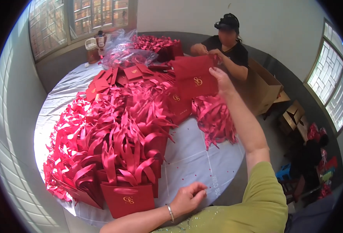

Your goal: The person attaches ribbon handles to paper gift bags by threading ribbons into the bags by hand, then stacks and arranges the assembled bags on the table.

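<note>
My right hand [220, 80] reaches far over the table and grips the right edge of a flat dark red paper gift bag [193, 79] with a gold emblem. More red bags and a loose bunch of red ribbons [215, 120] lie below it. My left hand [187, 199], a silver bangle at its wrist, is near the front table edge with fingers curled in; whether anything is inside is hidden. Beside it, at the left, stands a red bag [127, 200] with a ribbon handle, at the front of a large mass of ribboned bags [113, 132].
Across the table a person [229, 48] in a dark top and cap works with both hands. Clear plastic wrap [127, 54] and a lidded brown jug [91, 50] stand at the back left. Cardboard boxes [262, 87] are on the right. Red specks dot the pale tablecloth [187, 155].
</note>
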A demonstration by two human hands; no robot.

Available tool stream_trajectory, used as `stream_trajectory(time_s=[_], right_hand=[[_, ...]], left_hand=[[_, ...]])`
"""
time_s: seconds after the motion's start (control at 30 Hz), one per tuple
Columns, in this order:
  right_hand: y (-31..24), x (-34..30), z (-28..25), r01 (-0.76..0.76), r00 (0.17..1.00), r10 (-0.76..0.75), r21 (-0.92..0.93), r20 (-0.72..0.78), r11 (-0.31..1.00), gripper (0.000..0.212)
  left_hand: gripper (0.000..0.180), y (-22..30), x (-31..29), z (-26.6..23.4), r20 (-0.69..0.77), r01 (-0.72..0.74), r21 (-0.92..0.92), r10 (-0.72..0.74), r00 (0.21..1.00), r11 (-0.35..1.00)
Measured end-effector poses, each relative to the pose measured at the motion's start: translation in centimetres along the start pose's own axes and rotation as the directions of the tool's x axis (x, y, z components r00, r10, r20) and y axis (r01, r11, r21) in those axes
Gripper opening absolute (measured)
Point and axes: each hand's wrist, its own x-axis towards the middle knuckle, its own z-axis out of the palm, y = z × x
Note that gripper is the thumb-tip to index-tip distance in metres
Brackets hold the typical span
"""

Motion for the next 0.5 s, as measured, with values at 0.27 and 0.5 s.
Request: stream_trajectory(time_s=[0.27,0.5], right_hand=[[-7.9,-8.0,6.3,0.46,0.524,0.601,-0.795,0.603,0.396,0.027],[-1.5,-15.3,16.8,0.86,0.219,0.775,-0.492,0.593,0.134,0.031]], left_hand=[[0.015,1.1,0.1,-0.7,-0.007,0.023,-0.074,-0.024,1.0,0.997],[0.01,2.3,-0.2,-0.6,-0.092,-0.056,0.039,0.06,0.994,0.998]])
